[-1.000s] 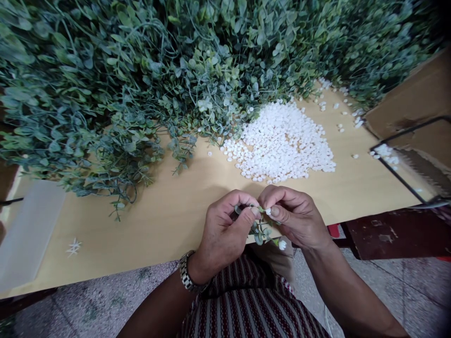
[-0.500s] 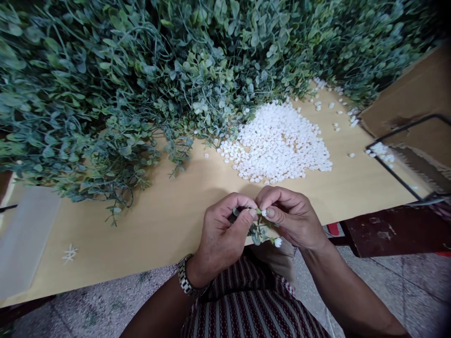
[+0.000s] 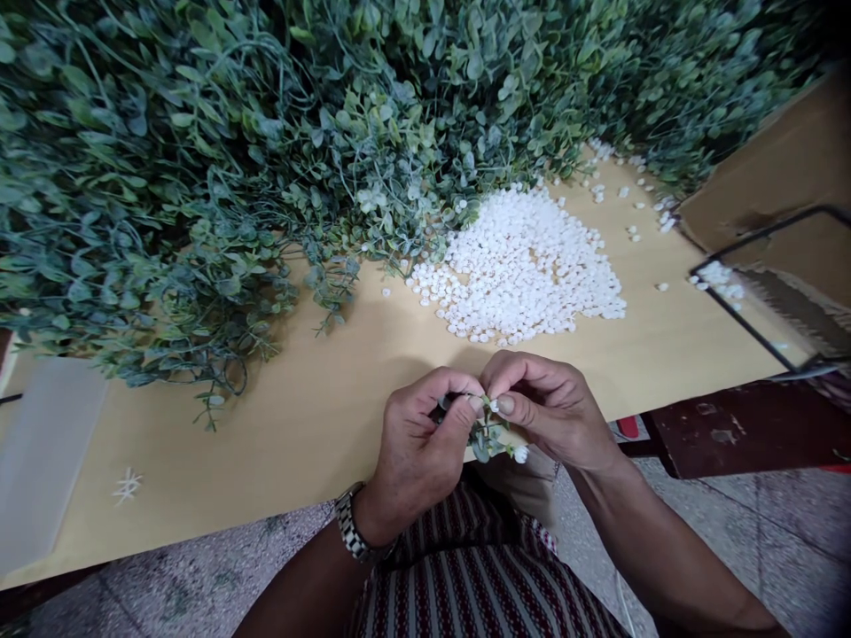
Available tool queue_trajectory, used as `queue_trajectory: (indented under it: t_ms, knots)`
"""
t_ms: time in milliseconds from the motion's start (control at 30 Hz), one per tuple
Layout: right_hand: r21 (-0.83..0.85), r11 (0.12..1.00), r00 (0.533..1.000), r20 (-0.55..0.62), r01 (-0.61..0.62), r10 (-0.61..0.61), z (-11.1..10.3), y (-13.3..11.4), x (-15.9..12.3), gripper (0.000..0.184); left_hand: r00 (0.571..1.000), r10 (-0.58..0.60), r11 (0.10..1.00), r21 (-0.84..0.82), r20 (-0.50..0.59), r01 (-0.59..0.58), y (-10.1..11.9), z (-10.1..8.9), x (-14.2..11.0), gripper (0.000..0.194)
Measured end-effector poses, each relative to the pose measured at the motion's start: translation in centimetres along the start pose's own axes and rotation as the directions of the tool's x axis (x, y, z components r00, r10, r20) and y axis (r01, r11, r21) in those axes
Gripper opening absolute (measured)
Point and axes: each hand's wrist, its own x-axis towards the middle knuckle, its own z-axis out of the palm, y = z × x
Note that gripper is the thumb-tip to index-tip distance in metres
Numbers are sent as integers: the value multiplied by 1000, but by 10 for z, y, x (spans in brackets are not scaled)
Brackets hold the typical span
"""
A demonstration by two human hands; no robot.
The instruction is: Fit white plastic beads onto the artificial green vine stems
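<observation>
My left hand (image 3: pixel 429 434) pinches a green artificial leaf sprig (image 3: pixel 488 440) between thumb and forefinger, near the table's front edge. Against it, my right hand (image 3: pixel 551 412) is closed on a small white flower head (image 3: pixel 493 406) at a stem tip. The two hands' fingertips almost meet there. Another white flower (image 3: pixel 520 454) sits on a lower tip of the same sprig. Part of the stem is hidden behind my left fingers. Beyond my hands lies a heap of small white flower heads (image 3: pixel 525 266).
A thick mass of artificial greenery (image 3: pixel 266 133) covers the back of the table (image 3: pixel 319 425). At right are a torn cardboard box (image 3: pixel 777 177) and a black metal frame (image 3: pixel 737 323). On the left lie a translucent sheet (image 3: pixel 50 461) and small white sticks (image 3: pixel 128 486).
My fingers stay closed on the sprig and the white flower head, with the right fingertips shifted slightly left. The view has moved a little.
</observation>
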Motion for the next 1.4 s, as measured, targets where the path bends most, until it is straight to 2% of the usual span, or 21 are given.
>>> queue_trajectory:
  t_ms: [433,600,733,867,1000,1067,1133,1167,1200,1233,1267,1300,1333,1400]
  knots:
    - [-123,991,997,-50,49,-56,6,-1,0,5,998,50,998,41,-38,-49,0,3,1,11]
    - [-144,988,993,-97,59,-73,8,0,-1,7,998,8,1000,12,-54,-8,1,4,3,10]
    - [-165,985,987,-144,54,-78,8,1,-1,9,993,-105,989,-113,-56,99,-2,5,4,10]
    - [-84,995,991,-120,46,-55,8,0,0,7,976,-220,915,-345,3,207,-4,5,6,6]
    - [-59,996,988,-141,59,-67,5,1,-1,11,966,-257,877,-421,2,234,3,1,3,9]
    - [-21,996,982,-162,89,-92,3,2,-2,11,977,-209,920,-328,48,213,10,-3,-5,7]
    - [41,991,967,-225,129,-117,2,4,-2,10,961,-126,983,-100,246,154,14,-7,-18,7]
    - [68,987,957,-263,147,-125,2,4,-2,9,921,-94,995,49,379,81,13,-8,-26,10]
    - [84,983,946,-296,161,-130,3,4,-2,9,862,-84,981,195,499,-17,10,-8,-34,13]
    - [90,981,940,-314,169,-134,3,3,-1,9,816,-88,941,317,572,-121,4,-6,-41,15]
    - [88,981,938,-318,174,-138,4,3,-2,9,796,-99,881,425,597,-210,-4,-2,-48,16]
    - [80,982,939,-315,174,-140,4,3,-2,9,821,-105,821,515,561,-247,-16,2,-53,18]
    - [64,983,940,-311,170,-142,5,3,-3,9,874,-83,798,557,479,-230,-29,7,-56,18]
    - [14,988,941,-308,152,-141,5,5,-6,9,932,-56,785,592,358,-180,-56,15,-53,19]
